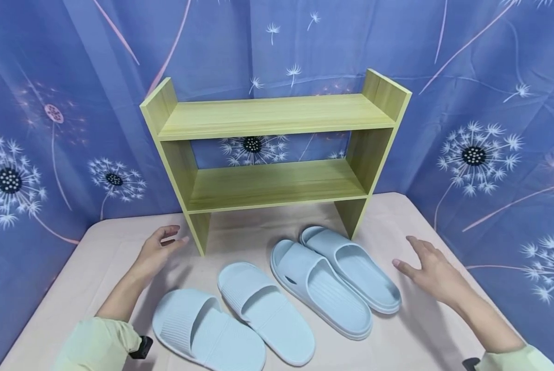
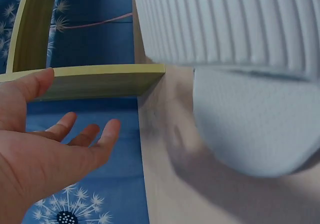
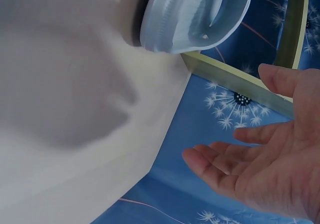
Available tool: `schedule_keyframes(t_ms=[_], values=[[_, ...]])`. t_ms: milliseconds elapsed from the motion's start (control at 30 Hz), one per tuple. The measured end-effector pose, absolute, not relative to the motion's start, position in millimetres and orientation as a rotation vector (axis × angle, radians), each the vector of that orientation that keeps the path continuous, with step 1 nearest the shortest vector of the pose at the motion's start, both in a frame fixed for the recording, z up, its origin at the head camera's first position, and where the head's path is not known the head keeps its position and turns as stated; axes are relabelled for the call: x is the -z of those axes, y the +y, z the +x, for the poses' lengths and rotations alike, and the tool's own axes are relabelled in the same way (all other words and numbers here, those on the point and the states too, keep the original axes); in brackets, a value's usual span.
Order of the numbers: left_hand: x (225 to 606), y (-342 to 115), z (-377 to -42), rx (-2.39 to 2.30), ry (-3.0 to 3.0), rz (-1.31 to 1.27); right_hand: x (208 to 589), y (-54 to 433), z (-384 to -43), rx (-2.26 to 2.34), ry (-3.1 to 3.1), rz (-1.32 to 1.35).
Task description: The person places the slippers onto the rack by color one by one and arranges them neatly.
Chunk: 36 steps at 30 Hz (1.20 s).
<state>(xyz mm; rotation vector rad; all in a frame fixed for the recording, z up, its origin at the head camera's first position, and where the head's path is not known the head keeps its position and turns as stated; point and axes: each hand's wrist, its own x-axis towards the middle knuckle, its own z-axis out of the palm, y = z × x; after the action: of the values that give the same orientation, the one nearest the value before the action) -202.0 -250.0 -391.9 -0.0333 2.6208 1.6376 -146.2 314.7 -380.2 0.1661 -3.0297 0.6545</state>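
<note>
Gripping by the straps point(image 1: 178, 315) would be, I judge, the surest way. At left, the left hand point(image 1: 154, 253), its fingers loose and holding nothing, is near the shelf point(image 1: 277, 183); next, ribbed slippers point(image 1: 226, 337) and smooth slippers point(image 1: 337, 296) lie on the surface point(image 1: 105, 252); at right, the right hand point(image 1: 433, 269) is likewise released. Only the head view shows all four slippers; the left wrist view shows strap ridges more closely.

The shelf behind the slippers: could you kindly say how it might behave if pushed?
The shelf would likely stay stiff, as its boards look flat and straight. Pushed near the top, it might tip, since it stands on two shallow side panels. Rolling seems unlikely: no wheels show.
</note>
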Motion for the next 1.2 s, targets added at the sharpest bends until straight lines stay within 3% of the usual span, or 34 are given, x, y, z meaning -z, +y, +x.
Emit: schedule_keyframes(t_ms=[567, 1200], values=[[405, -232, -212, -2.085, 2.298, -0.128, 391, 307, -141, -0.697, -3.034, 0.180], [412, -223, -219, -2.257, 2.088, -0.224, 395, 305, -138, -0.720, -3.023, 0.179]])
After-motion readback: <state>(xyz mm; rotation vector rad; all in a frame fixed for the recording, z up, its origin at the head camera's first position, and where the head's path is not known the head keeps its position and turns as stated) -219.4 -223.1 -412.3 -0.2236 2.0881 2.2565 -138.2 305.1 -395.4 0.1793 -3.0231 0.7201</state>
